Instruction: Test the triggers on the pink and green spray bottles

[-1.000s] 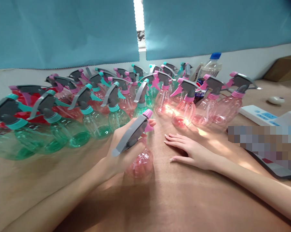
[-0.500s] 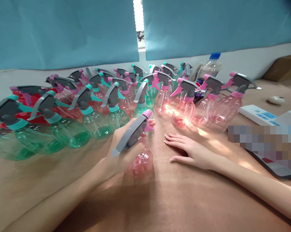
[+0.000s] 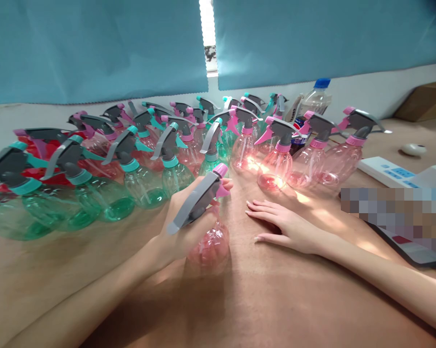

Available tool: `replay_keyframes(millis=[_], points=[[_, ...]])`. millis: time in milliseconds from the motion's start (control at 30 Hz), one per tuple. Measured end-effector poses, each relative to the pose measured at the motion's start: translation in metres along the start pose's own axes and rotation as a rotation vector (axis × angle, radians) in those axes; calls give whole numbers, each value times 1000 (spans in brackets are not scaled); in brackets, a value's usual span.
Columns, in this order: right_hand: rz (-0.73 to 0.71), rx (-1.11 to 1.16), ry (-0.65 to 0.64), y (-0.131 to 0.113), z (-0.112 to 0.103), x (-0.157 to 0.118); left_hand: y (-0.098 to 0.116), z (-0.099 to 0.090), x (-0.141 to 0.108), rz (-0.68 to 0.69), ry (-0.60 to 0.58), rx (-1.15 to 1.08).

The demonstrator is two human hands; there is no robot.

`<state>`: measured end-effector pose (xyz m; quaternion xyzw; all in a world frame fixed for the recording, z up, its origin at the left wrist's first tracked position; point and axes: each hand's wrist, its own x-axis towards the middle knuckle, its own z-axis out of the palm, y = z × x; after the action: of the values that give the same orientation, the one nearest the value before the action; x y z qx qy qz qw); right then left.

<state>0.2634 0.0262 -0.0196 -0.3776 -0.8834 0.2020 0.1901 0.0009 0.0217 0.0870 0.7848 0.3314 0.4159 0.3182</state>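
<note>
My left hand (image 3: 183, 222) is wrapped round the neck of a pink spray bottle (image 3: 212, 246), which stands upright on the wooden table (image 3: 268, 299). Its grey head with a pink nozzle points away from me; my fingers partly cover the neck and trigger. To the right, my right hand (image 3: 286, 224) lies flat on the tabletop, fingers stretched out, holding nothing. Beyond my left hand is a row of green spray bottles (image 3: 145, 186) with turquoise collars. Past my right hand stand pink spray bottles (image 3: 275, 169) with pink collars.
Several more spray bottles crowd the back near the wall. A drink bottle with a blue cap (image 3: 317, 99) stands behind them. On the right are a white power strip (image 3: 384, 171), a white computer mouse (image 3: 413, 149), a partly blurred-out dark device (image 3: 416, 253) and a brown cardboard box (image 3: 424, 101).
</note>
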Motion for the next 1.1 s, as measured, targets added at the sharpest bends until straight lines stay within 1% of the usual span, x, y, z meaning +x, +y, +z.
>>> replay_keyframes(millis=[267,400,500,900,1067,1100], points=[[-13,23,23,0,1,0,3,-1,0,-51,8,72],[-3,19,20,1,2,-1,4,-2,1,-65,1,65],[-1,8,9,1,2,-1,6,-2,1,-69,16,67],[-5,-27,-20,2,1,0,12,-2,4,-28,20,118],[-10,-22,-10,3,2,0,7,-2,3,-35,20,142],[-9,-23,-9,3,2,0,6,-1,2,-16,21,171]])
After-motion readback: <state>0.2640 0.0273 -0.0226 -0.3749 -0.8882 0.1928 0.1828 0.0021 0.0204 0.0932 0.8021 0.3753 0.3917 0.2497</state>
